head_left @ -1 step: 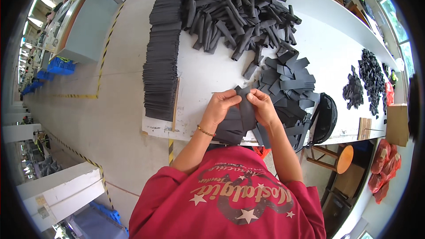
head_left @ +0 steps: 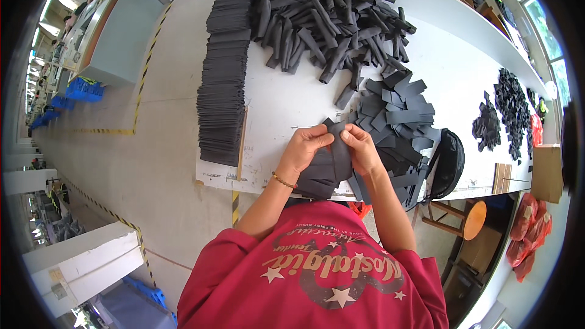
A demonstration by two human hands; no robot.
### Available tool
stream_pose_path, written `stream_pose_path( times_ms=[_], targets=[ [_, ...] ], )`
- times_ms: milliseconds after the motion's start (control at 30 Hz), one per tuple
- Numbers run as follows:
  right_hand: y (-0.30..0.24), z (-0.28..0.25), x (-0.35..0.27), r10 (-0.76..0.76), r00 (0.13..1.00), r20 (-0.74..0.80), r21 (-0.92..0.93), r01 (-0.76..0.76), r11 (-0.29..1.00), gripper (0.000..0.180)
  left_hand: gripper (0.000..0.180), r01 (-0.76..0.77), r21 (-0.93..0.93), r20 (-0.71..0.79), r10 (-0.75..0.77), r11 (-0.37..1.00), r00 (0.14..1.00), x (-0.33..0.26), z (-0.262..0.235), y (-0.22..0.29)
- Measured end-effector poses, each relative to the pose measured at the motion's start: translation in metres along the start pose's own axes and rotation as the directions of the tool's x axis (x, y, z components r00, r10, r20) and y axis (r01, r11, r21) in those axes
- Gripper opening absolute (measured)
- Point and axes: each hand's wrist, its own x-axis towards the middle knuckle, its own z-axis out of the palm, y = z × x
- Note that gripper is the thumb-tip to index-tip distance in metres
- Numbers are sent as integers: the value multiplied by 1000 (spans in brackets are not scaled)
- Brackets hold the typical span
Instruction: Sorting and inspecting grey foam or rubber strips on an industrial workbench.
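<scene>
Between my two hands, over the near edge of the white table point(head_left: 271, 94), hangs a black fabric strip point(head_left: 342, 161). My left hand point(head_left: 309, 145) pinches its upper left edge with thumb and fingers. Thumb and fingers of my right hand point(head_left: 362, 146) grip the upper right edge, close beside the left. Below the left hand lies a pile of flat black pieces point(head_left: 317, 178) at the table's edge. Just right of my right hand is a loose heap of flat black strips point(head_left: 399, 119). My fingertips hide the strip's top partly.
A long row of stacked black pieces point(head_left: 222, 73) lines the table's left side. Folded black pieces point(head_left: 332, 21) are heaped at the back. A black pouch point(head_left: 448, 164) stands right of the strips, with small dark heaps point(head_left: 512, 106) farther right. A wooden stool point(head_left: 474, 219) is below.
</scene>
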Motion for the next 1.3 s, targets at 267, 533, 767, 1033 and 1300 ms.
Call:
stream_pose_path(
  times_ms=[267, 533, 767, 1033, 1300],
  targets=[
    [27, -10, -2, -225, 966, -126, -189, 199, 962, 9, 14, 34, 113, -279, -1, 993, 960, 1, 10, -2],
    [24, -3, -2, -151, 982, -111, -19, 150, 988, 9, 20, 95, -120, -225, -120, 988, 967, 2, -5, -9],
    [30, -8, 3, -151, 980, -134, -83, 140, 987, 7, 22, -29, 44, -259, 39, 999, 965, 3, -3, -6],
    [30, -2, 6, -172, 967, -189, 35, 182, 983, 7, 20, 29, 173, -308, 26, 985, 951, 7, 1, -6],
    [35, -19, -3, -75, 994, -81, -40, 72, 997, 12, 19, 136, 309, -199, -76, 941, 977, -15, -13, -8]
  ],
)
